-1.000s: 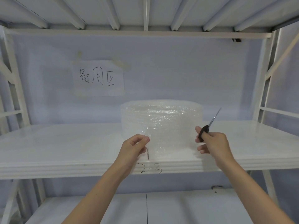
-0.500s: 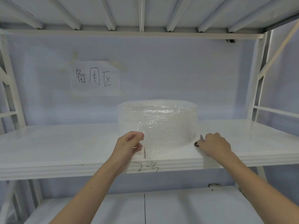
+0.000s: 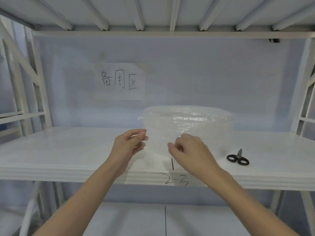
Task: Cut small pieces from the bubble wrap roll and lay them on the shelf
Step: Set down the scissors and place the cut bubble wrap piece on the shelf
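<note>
Both hands, left hand [image 3: 129,143] and right hand [image 3: 189,150], pinch the bubble wrap [image 3: 158,143] sheet; keep it taut, lay flat, clear of scissors [image 3: 237,159] right of grip.

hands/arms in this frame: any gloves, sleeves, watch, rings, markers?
None visible. The left hand and the right hand are bare, no gloves. Both forearms are uncovered down to the bottom edge of the picture, so no sleeve shows. No watch, band, ring or tracking marker in view. A small dark spot sits on the left forearm.
</note>
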The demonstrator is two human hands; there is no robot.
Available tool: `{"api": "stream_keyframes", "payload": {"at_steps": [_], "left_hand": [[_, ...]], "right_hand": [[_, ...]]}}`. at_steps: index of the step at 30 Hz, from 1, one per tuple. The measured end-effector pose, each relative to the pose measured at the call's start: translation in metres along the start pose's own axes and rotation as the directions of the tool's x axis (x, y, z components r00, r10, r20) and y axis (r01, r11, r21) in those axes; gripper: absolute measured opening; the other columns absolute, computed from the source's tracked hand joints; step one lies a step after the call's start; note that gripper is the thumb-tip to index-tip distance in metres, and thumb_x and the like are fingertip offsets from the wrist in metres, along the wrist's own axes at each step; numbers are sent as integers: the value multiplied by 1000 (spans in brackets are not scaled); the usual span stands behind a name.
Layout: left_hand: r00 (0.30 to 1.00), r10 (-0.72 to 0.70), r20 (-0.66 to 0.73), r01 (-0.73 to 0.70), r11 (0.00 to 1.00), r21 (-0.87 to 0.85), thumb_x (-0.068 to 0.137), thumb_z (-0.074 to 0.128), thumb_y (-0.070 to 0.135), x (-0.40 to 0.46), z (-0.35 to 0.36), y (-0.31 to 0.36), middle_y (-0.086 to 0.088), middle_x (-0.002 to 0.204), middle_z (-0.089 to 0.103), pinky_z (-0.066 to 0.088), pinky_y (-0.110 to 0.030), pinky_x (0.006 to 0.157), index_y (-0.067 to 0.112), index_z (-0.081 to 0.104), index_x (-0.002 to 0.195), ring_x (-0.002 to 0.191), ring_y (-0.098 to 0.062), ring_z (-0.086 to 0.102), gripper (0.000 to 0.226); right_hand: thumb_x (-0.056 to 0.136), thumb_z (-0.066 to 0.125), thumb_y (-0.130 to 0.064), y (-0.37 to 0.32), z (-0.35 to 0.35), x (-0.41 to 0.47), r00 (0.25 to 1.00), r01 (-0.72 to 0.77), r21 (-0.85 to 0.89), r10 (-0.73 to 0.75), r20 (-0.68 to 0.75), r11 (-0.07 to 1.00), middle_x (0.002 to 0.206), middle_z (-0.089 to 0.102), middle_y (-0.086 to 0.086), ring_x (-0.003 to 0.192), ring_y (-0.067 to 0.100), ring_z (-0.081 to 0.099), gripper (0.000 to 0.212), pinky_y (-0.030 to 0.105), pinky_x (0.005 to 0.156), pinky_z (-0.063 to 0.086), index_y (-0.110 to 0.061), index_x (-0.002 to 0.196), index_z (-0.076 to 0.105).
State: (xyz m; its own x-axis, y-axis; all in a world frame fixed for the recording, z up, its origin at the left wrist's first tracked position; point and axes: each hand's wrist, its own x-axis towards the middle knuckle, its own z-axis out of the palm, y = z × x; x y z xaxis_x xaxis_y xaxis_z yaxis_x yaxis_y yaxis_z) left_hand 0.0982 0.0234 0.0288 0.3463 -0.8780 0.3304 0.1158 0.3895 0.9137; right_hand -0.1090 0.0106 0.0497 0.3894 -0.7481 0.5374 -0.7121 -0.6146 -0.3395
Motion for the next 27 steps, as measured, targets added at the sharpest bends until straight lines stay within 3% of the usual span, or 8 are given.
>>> {"api": "stream_keyframes", "payload": {"at_steps": [2,4,8,12,14,21,24,27], "left_hand": [[1000,2,-6,-1,1000,16,92,68,22,0,-7,1,-1,85,76,55,-26,74,18,76,98,70,-14,66,11],[1000,2,-22,-1,999,34,91,68,24,-2,-17,1,1,92,78,55,-27,74,19,76,100,75,-14,68,13],[999,2,-53,1,998,61,91,69,24,-3,-37,3,7,107,77,54,-29,79,19,77,105,85,-13,69,17],[996,20,-85,-11,995,103,91,69,22,1,-54,4,7,109,77,55,-28,78,18,77,108,87,-13,69,19],[995,23,-100,-13,995,100,91,68,22,4,-62,5,7,110,76,55,-28,78,18,77,108,87,-13,68,20],[998,20,-68,-14,996,88,91,68,18,9,-73,1,4,103,78,56,-31,82,12,75,109,88,-16,72,21],[997,27,-75,-19,994,108,90,69,14,9,-80,-1,3,103,78,56,-31,81,16,78,104,89,-15,72,17],[998,40,-56,-31,989,146,89,70,13,7,-85,-4,2,88,79,57,-30,84,21,79,102,85,-13,73,18]], "right_hand": [[89,54,-49,-20,21,15,993,-40,271,8,119,962,97,64,-7,92,16,60,29,31,76,49,-22,89,66],[87,61,-45,-30,40,29,987,-108,422,47,151,900,105,68,-4,98,13,63,37,30,85,51,-18,113,67],[83,70,-21,-42,70,46,986,-142,683,43,160,717,80,76,3,67,11,68,13,32,74,59,-13,91,76],[89,66,-22,-53,86,54,969,-235,834,50,243,499,86,78,10,73,17,72,17,33,77,60,-8,94,75],[90,66,-24,-57,90,57,953,-285,866,29,300,410,89,77,14,74,20,72,21,36,79,60,-5,96,74],[86,69,-13,-67,110,67,956,-218,819,-53,289,530,80,76,10,68,14,66,8,27,72,56,-8,90,75],[87,68,-8,-69,115,70,941,-290,843,-25,337,453,79,73,14,60,14,64,13,26,66,57,1,93,74],[88,69,-7,-72,120,69,917,-364,860,-22,398,359,76,74,14,58,16,65,12,30,66,59,3,92,73]]}}
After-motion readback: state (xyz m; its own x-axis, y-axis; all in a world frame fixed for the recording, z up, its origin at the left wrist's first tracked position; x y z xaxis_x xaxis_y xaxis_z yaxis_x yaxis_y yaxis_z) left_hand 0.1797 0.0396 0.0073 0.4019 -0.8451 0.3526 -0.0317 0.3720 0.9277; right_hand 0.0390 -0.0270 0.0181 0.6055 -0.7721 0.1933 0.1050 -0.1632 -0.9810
